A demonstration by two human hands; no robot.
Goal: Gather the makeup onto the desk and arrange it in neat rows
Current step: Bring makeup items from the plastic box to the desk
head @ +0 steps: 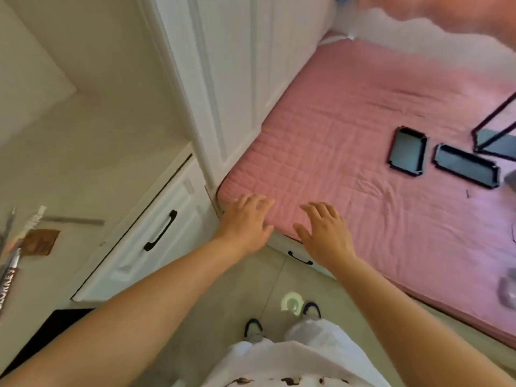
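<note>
left hand [245,223]: fingers spread, empty | right hand [325,233]: fingers spread, empty | black palettes: 2 [407,155] [466,169], on pink bed [321,152]

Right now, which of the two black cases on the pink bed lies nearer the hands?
The shorter, squarer black case, the left one of the pair. The longer case lies right of it, farther from the right hand.
</note>
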